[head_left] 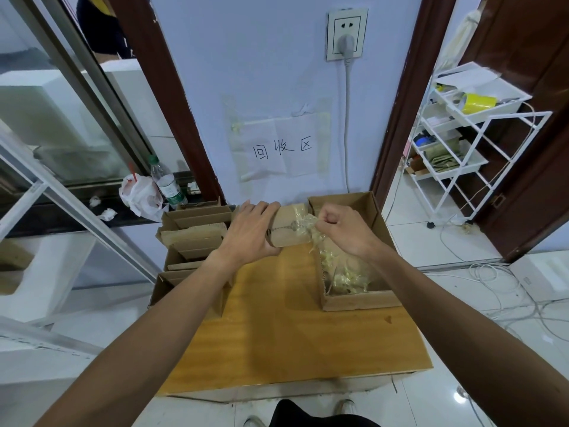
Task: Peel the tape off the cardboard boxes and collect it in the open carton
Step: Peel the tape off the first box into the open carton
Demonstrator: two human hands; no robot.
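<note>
My left hand (251, 232) grips a small cardboard box (289, 224) held above the far end of the wooden table (286, 334). My right hand (345, 229) pinches a strip of clear tape (309, 224) that still clings to the box's right end. Just right of the box stands the open carton (354, 300), holding a heap of crumpled tape (345, 275). A stack of several cardboard boxes (191, 238) sits at the table's left edge, partly behind my left forearm.
A wall with a paper sign (281, 147) and a socket (346, 33) is straight ahead. A water bottle (167, 183) and a plastic bag (140, 194) stand on a ledge at left. A white shelf trolley (462, 134) and loose cables (498, 282) lie to the right.
</note>
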